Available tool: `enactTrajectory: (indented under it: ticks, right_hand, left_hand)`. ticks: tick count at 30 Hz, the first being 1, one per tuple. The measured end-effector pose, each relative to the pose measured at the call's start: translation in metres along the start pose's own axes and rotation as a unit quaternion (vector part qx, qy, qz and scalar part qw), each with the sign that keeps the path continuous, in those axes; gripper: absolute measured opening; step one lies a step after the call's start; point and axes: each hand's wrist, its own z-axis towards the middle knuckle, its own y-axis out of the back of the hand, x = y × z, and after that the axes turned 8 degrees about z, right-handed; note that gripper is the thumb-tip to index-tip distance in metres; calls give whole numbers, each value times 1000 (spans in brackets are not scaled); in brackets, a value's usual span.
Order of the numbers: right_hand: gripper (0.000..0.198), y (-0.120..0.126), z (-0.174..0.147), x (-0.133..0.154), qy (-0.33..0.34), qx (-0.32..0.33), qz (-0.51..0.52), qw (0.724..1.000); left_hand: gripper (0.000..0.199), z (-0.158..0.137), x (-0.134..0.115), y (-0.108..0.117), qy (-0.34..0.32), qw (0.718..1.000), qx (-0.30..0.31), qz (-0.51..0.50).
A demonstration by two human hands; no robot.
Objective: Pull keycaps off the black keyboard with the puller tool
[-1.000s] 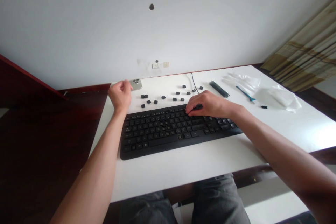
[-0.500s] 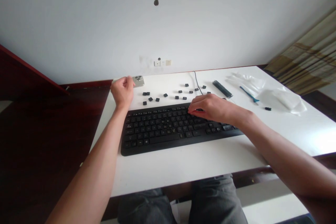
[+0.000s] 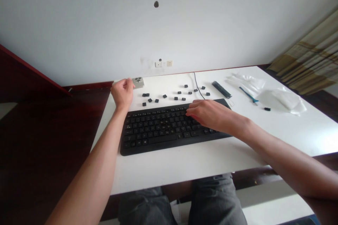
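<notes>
On the left, the left hand (image 3: pixel 122 93) keeps its place, raised in front of a silver phone with round camera lenses (image 3: pixel 138 82); its fingers curl in together with the thumb against them, and I cannot tell whether they hold anything. Small square black keycaps (image 3: pixel 165 96) lie scattered behind the long black keyboard (image 3: pixel 163 139), which sits on the white table (image 3: pixel 158 172), some of its keys missing. The right hand (image 3: pixel 207 113) is lower and flatter than half a second ago, baring the keyboard's far right corner. Its forearm slants in from the right, palm down, fingers close together over the upper keys; whether they pinch a key I cannot tell. Farther right lies a thin blue tool (image 3: pixel 248 95).
</notes>
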Motion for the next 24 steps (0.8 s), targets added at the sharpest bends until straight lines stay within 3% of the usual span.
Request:
enactTrajectory:
  ticks: [4, 7, 9, 12, 15, 18, 20, 24]
  right_hand:
    - [25, -4, 4, -6, 14, -18, 12, 1000]
    - [24, -2, 6, -27, 26, -75, 62, 995]
    - [26, 6, 4, -45, -22, -147, 67, 987]
    - [27, 20, -5, -77, -175, -220, 26, 960]
    - [31, 28, -17, -112, -310, -221, -14, 924]
    - [41, 24, -27, -147, -391, -155, -29, 907]
    - [50, 16, -32, -168, -420, -112, -25, 900]
    - [53, 5, -35, -195, -420, -110, 5, 901]
  left_hand:
    - [37, 0, 0, 1, -12, 1000, 5, 13]
    - [36, 0, 0, 2, -16, 1000, 4, 21]
    - [35, 0, 1, 2, -21, 999, 0, 25]
    - [35, 0, 2, 4, -36, 999, -1, 29]
    - [35, -2, -3, 8, -53, 998, 5, 35]
    - [37, -6, -19, 17, -71, 996, 16, 42]
    - [39, -11, -34, 24, -93, 995, 25, 38]
    - [45, -27, -65, 31, -164, 983, 73, 45]
